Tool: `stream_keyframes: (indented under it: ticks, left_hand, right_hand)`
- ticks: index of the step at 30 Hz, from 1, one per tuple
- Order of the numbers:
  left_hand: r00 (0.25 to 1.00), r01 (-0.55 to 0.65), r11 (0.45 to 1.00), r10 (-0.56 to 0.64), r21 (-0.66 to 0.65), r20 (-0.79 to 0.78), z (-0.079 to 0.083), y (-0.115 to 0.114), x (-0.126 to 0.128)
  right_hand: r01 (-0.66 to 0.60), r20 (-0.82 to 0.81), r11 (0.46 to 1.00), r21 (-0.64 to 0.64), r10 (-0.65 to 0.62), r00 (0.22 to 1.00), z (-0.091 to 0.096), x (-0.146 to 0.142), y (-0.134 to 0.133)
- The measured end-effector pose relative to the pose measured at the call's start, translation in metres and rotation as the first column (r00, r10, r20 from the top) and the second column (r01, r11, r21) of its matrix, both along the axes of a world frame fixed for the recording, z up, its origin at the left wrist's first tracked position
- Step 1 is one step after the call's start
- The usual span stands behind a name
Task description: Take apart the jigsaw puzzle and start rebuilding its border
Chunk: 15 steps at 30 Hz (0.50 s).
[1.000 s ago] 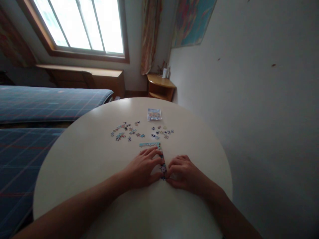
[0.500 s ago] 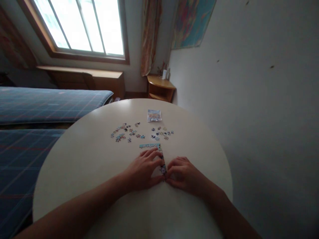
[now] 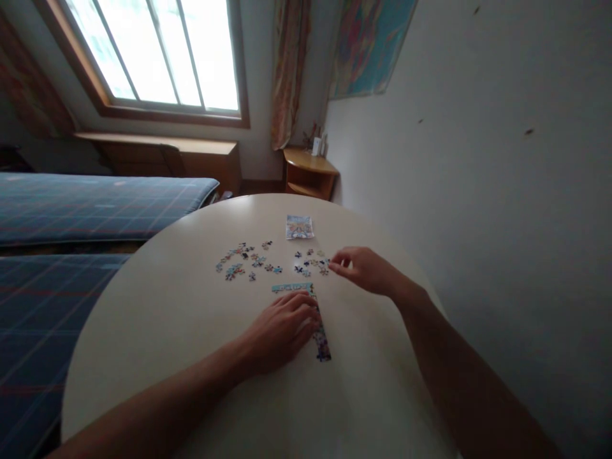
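An L-shaped strip of joined jigsaw pieces (image 3: 322, 347) lies on the round table, with a light blue top edge and a darker right side. My left hand (image 3: 287, 328) rests flat over the inner corner of this strip, its fingers stretched out and touching the right side. Beyond it, my right hand (image 3: 361, 268) is at the right end of a small group of loose puzzle pieces (image 3: 306, 271). Its thumb and forefinger pinch a puzzle piece there, mostly hidden by the fingertips. To the left lies a larger cluster of loose pieces (image 3: 258, 261).
A small printed picture sheet (image 3: 299, 227) lies behind the pieces on the round white table (image 3: 167, 306). Two blue plaid mattresses (image 3: 95, 207) are on the left. A corner shelf (image 3: 310, 162) stands past the table, and a white wall (image 3: 502, 223) rises on the right.
My right hand has left the lower end of the joined strip and moved forward to the loose pieces. The strip's lower end is now uncovered. My left hand stays on the strip.
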<state>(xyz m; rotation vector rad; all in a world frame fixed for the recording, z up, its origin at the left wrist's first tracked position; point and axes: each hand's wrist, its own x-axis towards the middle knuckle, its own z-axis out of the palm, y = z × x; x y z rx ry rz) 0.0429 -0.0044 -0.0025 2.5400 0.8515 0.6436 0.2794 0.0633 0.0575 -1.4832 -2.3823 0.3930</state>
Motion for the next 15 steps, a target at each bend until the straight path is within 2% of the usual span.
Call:
stream_keyframes:
  ticks: [3, 5, 6, 8, 10, 12, 15]
  left_hand:
    - [0.996, -0.072, 0.997, 0.071, 0.019, 0.045, 0.005, 0.017, -0.016]
    - [0.979, -0.19, 0.981, 0.187, 0.029, 0.084, 0.008, 0.037, -0.035]
    - [0.961, -0.26, 0.965, 0.256, 0.034, 0.101, 0.008, 0.048, -0.046]
    - [0.898, -0.425, 0.905, 0.419, 0.021, 0.132, 0.008, 0.069, -0.067]
    - [0.845, -0.521, 0.854, 0.519, -0.022, 0.13, 0.005, 0.083, -0.083]
    - [0.862, -0.499, 0.866, 0.499, -0.025, 0.086, 0.002, 0.089, -0.092]
    - [0.951, -0.31, 0.951, 0.31, 0.023, -0.016, -0.003, 0.087, -0.095]
  right_hand:
    - [0.181, -0.084, 0.968, 0.177, -0.168, 0.982, -0.021, 0.002, 0.035]
    - [0.327, -0.193, 0.894, 0.305, -0.279, 0.941, -0.043, 0.003, 0.046]
    - [0.334, -0.199, 0.886, 0.321, -0.281, 0.939, -0.053, 0.004, 0.049]
    - [0.278, -0.188, 0.914, 0.295, -0.23, 0.955, -0.07, 0.006, 0.05]
    - [0.227, -0.188, 0.938, 0.262, -0.182, 0.965, -0.078, 0.008, 0.049]
    - [0.2, -0.191, 0.947, 0.251, -0.154, 0.969, -0.08, 0.01, 0.047]
    - [0.134, -0.17, 0.958, 0.254, -0.093, 0.981, -0.073, 0.006, 0.04]
